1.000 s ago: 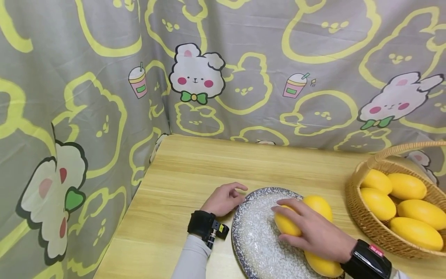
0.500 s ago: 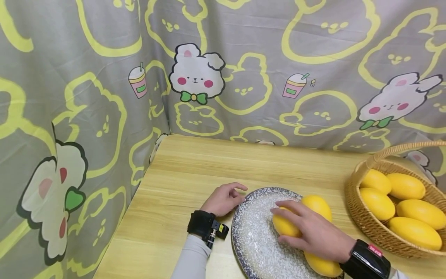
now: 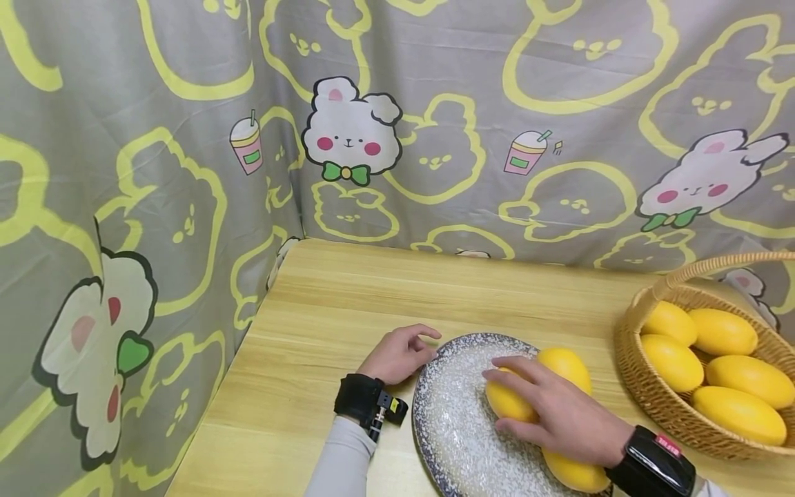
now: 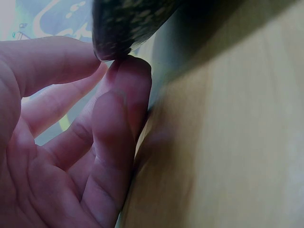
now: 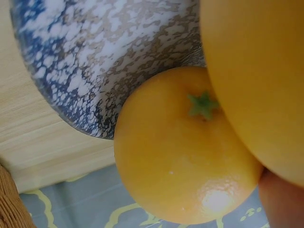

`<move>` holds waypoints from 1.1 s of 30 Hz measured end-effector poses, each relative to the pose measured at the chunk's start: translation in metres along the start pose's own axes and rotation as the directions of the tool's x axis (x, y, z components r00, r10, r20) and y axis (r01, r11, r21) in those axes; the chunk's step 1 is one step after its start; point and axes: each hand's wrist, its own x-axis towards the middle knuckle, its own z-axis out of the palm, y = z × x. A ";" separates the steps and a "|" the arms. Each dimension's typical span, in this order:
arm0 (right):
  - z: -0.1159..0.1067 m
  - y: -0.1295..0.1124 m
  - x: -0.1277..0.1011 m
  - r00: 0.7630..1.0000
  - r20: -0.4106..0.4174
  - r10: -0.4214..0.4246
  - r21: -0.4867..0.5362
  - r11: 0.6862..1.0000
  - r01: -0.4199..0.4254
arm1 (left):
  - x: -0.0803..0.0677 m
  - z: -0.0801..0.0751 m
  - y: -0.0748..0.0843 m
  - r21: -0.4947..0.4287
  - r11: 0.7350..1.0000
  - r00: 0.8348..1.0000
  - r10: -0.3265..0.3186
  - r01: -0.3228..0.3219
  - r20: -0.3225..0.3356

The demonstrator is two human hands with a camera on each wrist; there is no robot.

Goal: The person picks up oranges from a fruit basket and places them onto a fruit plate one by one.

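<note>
My right hand (image 3: 553, 411) grips an orange (image 3: 509, 399) from above, over the right half of a round speckled plate (image 3: 456, 421). A second orange (image 3: 568, 367) lies behind the hand and a third orange (image 3: 576, 475) in front of it, partly covered. In the right wrist view the held orange (image 5: 261, 80) fills the right side, beside an orange (image 5: 175, 147) with a green star-shaped stem end. My left hand (image 3: 397, 353) lies on the table at the plate's left rim. Its loosely bent fingertips (image 4: 135, 71) meet the dark rim (image 4: 128, 28) in the left wrist view.
A wicker basket (image 3: 640, 366) with a tall handle stands to the right of the plate, holding several yellow oval fruits (image 3: 739, 414) that look like mangoes. A patterned grey curtain (image 3: 435, 138) hangs behind and to the left of the wooden table (image 3: 298, 331).
Between one second and half a second ago my right hand shifts very slightly left with the orange. Since then both hands stay put.
</note>
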 end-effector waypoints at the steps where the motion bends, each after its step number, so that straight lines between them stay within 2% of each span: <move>1: 0.000 0.000 0.000 1.000 0.001 0.000 0.000 1.000 0.000 | 0.000 0.000 0.000 0.000 1.000 1.000 0.000 0.000 0.000; 33: -0.002 -0.001 -0.001 1.000 0.011 0.005 -0.023 1.000 -0.005 | 0.000 0.000 -0.001 -0.009 1.000 1.000 0.000 0.000 0.002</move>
